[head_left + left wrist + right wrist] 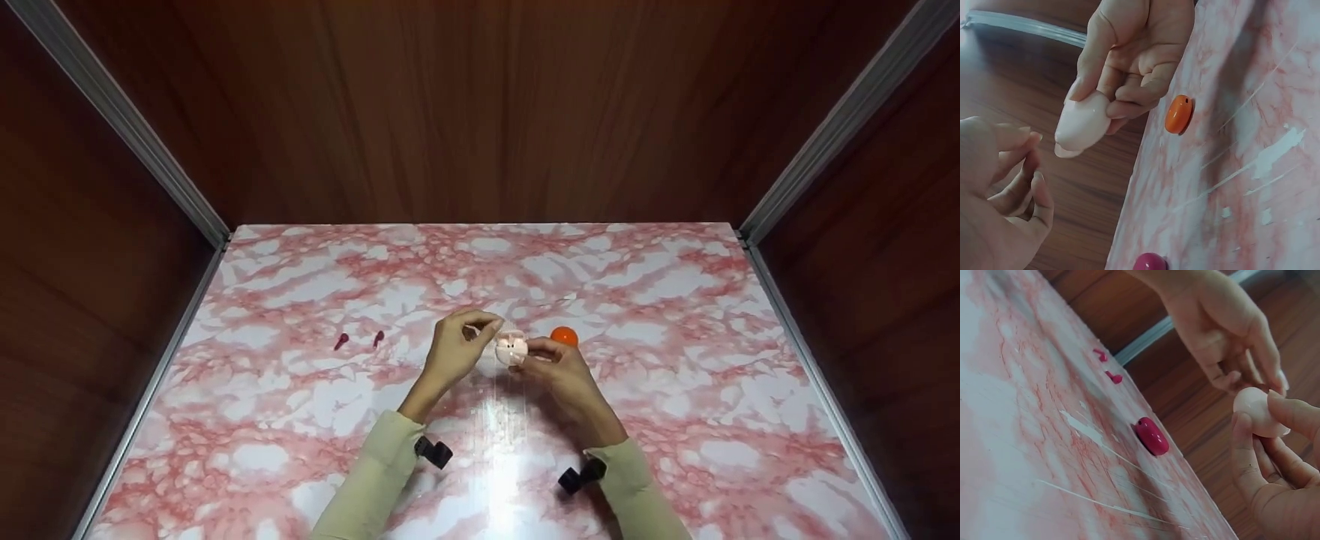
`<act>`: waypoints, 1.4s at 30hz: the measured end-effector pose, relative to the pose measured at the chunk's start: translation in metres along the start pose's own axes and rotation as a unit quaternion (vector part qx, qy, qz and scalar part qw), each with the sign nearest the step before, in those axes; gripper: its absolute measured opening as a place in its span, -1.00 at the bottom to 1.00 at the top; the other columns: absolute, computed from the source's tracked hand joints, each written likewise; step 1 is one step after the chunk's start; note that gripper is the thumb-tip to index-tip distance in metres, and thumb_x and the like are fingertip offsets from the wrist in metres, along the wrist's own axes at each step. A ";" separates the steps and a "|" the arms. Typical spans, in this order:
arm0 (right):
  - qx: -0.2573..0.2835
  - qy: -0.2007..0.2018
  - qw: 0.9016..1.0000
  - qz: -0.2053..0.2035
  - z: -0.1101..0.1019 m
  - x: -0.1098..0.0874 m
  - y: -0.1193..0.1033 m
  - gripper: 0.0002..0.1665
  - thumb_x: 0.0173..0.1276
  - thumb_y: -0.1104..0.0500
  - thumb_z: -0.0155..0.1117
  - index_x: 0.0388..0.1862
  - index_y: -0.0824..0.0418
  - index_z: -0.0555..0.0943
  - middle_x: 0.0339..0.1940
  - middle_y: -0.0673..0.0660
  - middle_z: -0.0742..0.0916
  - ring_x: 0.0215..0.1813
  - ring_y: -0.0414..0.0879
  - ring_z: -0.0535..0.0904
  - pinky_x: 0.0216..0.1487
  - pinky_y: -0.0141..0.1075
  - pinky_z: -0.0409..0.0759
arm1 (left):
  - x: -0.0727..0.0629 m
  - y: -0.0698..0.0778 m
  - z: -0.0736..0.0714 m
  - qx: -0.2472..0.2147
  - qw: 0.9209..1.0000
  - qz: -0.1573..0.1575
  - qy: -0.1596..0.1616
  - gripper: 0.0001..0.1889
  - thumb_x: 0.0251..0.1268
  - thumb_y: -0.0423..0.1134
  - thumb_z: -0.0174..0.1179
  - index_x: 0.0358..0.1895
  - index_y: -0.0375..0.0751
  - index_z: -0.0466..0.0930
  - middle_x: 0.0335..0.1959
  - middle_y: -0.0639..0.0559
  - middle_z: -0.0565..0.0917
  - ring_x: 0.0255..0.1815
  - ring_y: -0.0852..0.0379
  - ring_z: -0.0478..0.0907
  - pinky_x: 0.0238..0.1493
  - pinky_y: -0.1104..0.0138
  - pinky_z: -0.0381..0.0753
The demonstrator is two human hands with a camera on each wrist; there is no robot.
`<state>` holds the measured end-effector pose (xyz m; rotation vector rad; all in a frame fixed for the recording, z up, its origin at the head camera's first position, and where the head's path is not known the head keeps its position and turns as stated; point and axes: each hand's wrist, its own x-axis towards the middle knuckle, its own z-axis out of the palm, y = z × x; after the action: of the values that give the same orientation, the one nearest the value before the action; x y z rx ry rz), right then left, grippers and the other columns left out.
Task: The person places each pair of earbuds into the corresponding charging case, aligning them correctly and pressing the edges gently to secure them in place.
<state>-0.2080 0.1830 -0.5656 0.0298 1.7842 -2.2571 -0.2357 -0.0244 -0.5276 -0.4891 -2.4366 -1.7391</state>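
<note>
A pale pinkish-white earbud case (512, 349) is up off the table with its lid raised. Two small dark spots show inside it. My right hand (559, 371) grips it between thumb and fingers; its rounded shell (1085, 121) faces the left wrist camera. Just beside the case is my left hand (459, 346), thumb and fingertips brought close together. Nothing shows between those fingertips, and I cannot tell whether they pinch something small. In the right wrist view, the left fingertips overlap the top edge of the case (1255, 410).
An orange earbud case (564, 336) lies on the marbled table just beyond the right hand. A magenta case (1152, 437) lies on the table too, hidden in the head view. Two magenta earbuds (342, 341) lie farther left. Dark wood panels (480, 112) enclose the table's back and sides.
</note>
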 end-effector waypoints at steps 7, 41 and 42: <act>-0.005 0.002 1.000 0.004 0.002 -0.002 -0.003 -0.59 0.36 0.39 0.43 0.16 0.48 0.63 -0.10 0.15 0.82 -0.18 -0.04 0.82 0.04 -0.20 0.80 | -0.006 -0.007 0.007 -0.084 0.991 -0.105 -0.013 -0.67 0.61 -0.11 0.18 0.06 -0.30 0.78 -0.01 -0.26 0.81 -0.04 -0.02 0.79 0.01 0.21 0.81; 0.007 -0.004 1.000 0.000 0.003 -0.003 -0.002 -0.65 0.39 0.31 0.45 0.08 0.45 0.67 -0.17 0.13 0.85 -0.21 -0.06 0.80 -0.03 -0.27 0.79 | -0.019 -0.009 0.011 -0.160 0.980 -0.104 -0.055 -0.70 0.51 -0.19 0.31 0.12 -0.29 0.78 0.03 -0.23 0.83 0.04 0.04 0.81 0.13 0.16 0.77; 0.009 -0.008 1.000 -0.002 0.003 -0.003 -0.002 -0.64 0.40 0.31 0.44 0.10 0.47 0.66 -0.17 0.14 0.85 -0.20 -0.06 0.80 -0.03 -0.26 0.79 | -0.019 -0.009 0.011 -0.159 0.980 -0.101 -0.058 -0.70 0.51 -0.18 0.30 0.12 -0.28 0.78 0.03 -0.22 0.83 0.05 0.03 0.81 0.14 0.16 0.77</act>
<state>-0.2055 0.1814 -0.5625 0.0107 1.7568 -2.2709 -0.2196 -0.0202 -0.5443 -0.3930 -2.3625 -2.2634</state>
